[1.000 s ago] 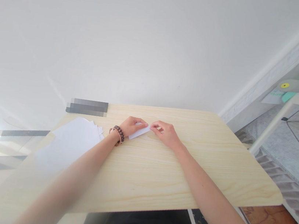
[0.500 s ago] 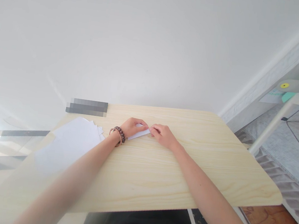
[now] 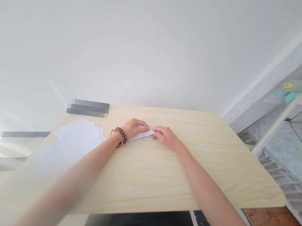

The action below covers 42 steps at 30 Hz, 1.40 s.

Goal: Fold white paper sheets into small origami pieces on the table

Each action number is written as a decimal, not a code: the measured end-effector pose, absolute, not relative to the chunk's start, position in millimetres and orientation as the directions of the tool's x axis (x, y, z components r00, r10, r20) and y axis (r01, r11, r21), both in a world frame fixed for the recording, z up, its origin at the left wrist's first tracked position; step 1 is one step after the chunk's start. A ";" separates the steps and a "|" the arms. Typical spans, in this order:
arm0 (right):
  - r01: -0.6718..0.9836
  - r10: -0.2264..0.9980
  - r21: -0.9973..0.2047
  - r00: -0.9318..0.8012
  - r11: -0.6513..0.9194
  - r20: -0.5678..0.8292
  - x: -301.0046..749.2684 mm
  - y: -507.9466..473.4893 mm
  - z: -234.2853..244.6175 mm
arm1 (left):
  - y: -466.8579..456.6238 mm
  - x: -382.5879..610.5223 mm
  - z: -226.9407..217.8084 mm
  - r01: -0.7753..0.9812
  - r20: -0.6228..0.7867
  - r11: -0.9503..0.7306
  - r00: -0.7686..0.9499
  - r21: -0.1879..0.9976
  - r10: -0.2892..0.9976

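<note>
On the pale wood table [image 3: 158,177], toward the far side, a narrow white paper [image 3: 140,136] sits slantwise between both hands. Left hand [image 3: 133,128] grasps it, thumb laid over the top; right hand [image 3: 166,137] pinches its right end, thumb against fingers. Loose white sheets [image 3: 71,146] overlap at left, by the left forearm [image 3: 86,171].

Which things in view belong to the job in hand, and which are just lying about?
Belong to the job:
Narrow white paper piece, held by the bare left hand and bare right hand
Pale wooden table, beneath them

Apparently lying about:
Overlapping white paper sheets, at left, held by neither hand, though possibly related
Dark grey rectangular patch, back left, too pixelated to identify
</note>
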State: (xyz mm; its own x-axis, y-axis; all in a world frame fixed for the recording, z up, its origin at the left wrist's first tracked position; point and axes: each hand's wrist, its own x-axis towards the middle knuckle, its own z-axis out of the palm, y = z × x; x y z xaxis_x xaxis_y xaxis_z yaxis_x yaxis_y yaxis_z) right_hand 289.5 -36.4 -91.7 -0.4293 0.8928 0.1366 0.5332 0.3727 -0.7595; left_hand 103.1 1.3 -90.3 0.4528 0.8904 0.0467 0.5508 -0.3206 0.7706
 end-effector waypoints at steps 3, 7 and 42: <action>0.540 0.898 -0.748 -0.404 0.386 0.171 288.2 -36.0 -93.9 | 0.7 103.4 -89.6 0.536 0.055 -0.335 0.470 0.775 0.881; 0.559 0.898 -0.726 -0.397 0.401 0.191 287.4 -36.7 -95.1 | 0.0 103.8 -89.1 0.541 0.056 -0.341 0.474 0.768 0.879; 0.558 0.940 -0.758 -0.229 0.338 0.251 293.8 -30.7 -98.6 | 9.6 100.3 -100.9 0.408 0.156 -0.326 0.397 0.853 0.905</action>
State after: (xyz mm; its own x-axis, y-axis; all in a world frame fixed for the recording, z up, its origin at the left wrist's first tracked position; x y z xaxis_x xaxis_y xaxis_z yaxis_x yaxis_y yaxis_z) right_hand 293.8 -30.7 -98.6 -0.2293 0.9405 0.2508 0.5579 0.3381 -0.7579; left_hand 100.3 9.6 -100.9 0.3967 0.9046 0.1558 0.4081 -0.3258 0.8528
